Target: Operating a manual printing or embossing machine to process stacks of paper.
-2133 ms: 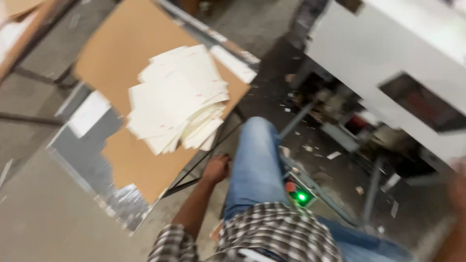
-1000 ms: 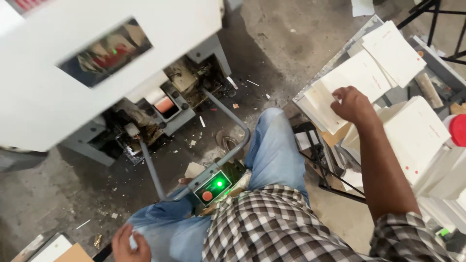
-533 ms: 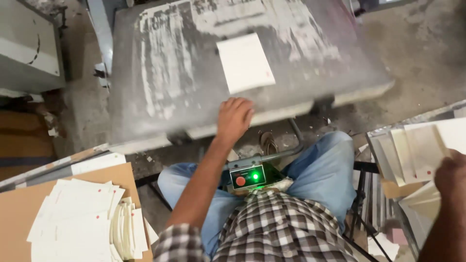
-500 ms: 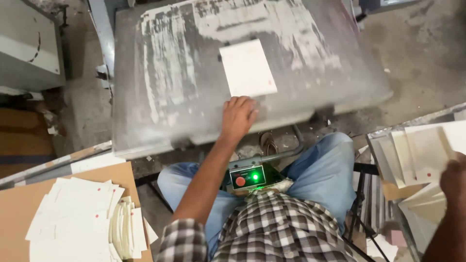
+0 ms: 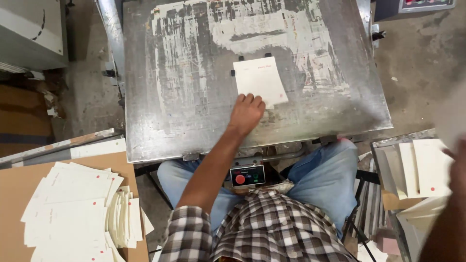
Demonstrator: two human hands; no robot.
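A white card (image 5: 259, 81) lies on the worn metal plate (image 5: 184, 97) of a machine, set against small black stops. My left hand (image 5: 246, 114) reaches over the plate's near edge, its fingertips resting on the card's near left corner. My right hand (image 5: 457, 167) is blurred at the right edge, over a stack of white cards (image 5: 429, 167) with red dots. A pale blurred sheet (image 5: 454, 114) shows just above it; whether the hand holds it is unclear.
A small control box (image 5: 247, 175) with a red button sits below the plate, between my knees. A spread pile of white cards (image 5: 73, 213) lies on brown cardboard (image 5: 12, 194) at the lower left. A grey machine housing (image 5: 29, 29) is at the upper left.
My left hand has slid forward from the plate's edge onto the card's corner. The control box's green light no longer glows. My right hand has moved slightly by the right stack.
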